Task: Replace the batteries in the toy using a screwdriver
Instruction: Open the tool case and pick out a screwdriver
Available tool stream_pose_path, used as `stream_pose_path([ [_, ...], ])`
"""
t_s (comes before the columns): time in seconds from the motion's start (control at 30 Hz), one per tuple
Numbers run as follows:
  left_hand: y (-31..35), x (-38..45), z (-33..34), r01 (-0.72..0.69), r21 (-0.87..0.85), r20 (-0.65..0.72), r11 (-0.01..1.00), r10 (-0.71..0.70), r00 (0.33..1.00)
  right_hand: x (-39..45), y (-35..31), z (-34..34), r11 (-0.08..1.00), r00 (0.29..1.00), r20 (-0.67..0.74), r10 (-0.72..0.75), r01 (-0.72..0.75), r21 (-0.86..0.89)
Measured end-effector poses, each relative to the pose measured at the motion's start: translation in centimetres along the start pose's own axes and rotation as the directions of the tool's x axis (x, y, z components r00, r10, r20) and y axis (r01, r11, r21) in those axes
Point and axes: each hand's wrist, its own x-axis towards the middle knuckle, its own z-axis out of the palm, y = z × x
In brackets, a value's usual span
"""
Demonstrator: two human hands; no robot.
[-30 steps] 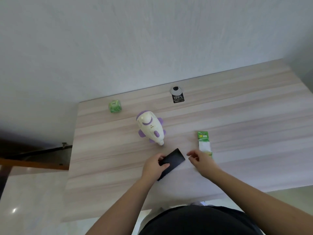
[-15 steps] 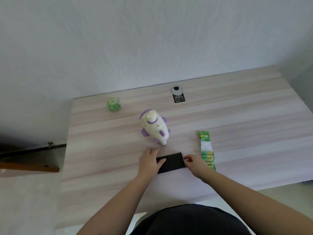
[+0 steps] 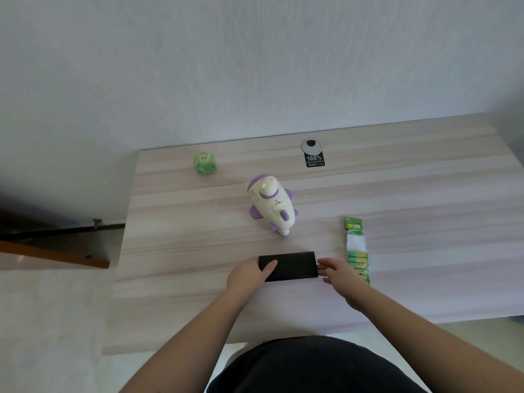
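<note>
A white and purple airplane toy (image 3: 271,205) lies in the middle of the wooden table (image 3: 397,194). A flat black case (image 3: 292,265) lies level on the table nearer to me. My left hand (image 3: 249,275) grips its left end, thumb on top. My right hand (image 3: 338,272) touches its right end with the fingertips. A green strip pack of batteries (image 3: 357,249) lies just right of my right hand. No screwdriver is in sight.
A small green cube (image 3: 204,163) sits near the table's far left corner. A grey cable grommet with a black label (image 3: 312,152) is at the far edge. The table's left edge drops to a pale floor, with a dark rail there.
The black case was slanted a second ago and now lies straight across. My right hand came off the battery pack onto the case's right end. The view shifted a little.
</note>
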Motion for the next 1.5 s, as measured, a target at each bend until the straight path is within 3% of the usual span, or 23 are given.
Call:
stream_pose_path([
  [0.43,-0.3,1.4,1.0,0.026,-0.002,0.018,1.0,-0.026,1.0,0.1,0.3,-0.2,0.998,0.999,0.011,0.032,-0.032,0.052],
  [0.57,-0.6,1.7,1.0,0.027,-0.019,0.026,0.999,-0.026,0.999,0.3,0.7,0.1,1.0,0.999,-0.028,0.023,-0.023,-0.003],
  [0.9,-1.0,1.4,1.2,0.003,-0.084,0.003,0.996,-0.002,1.0,0.5,0.4,1.2,0.944,0.979,-0.193,-0.071,0.003,-0.33],
  [1.2,-1.0,1.1,1.0,-0.007,-0.032,0.002,0.999,0.007,1.0,0.6,0.0,1.3,0.903,0.978,-0.19,-0.082,-0.008,-0.43],
  [1.5,-1.3,0.3,0.6,-0.01,-0.062,-0.017,0.998,0.009,1.0,0.3,0.0,1.6,0.92,0.976,-0.203,-0.081,-0.006,-0.392],
])
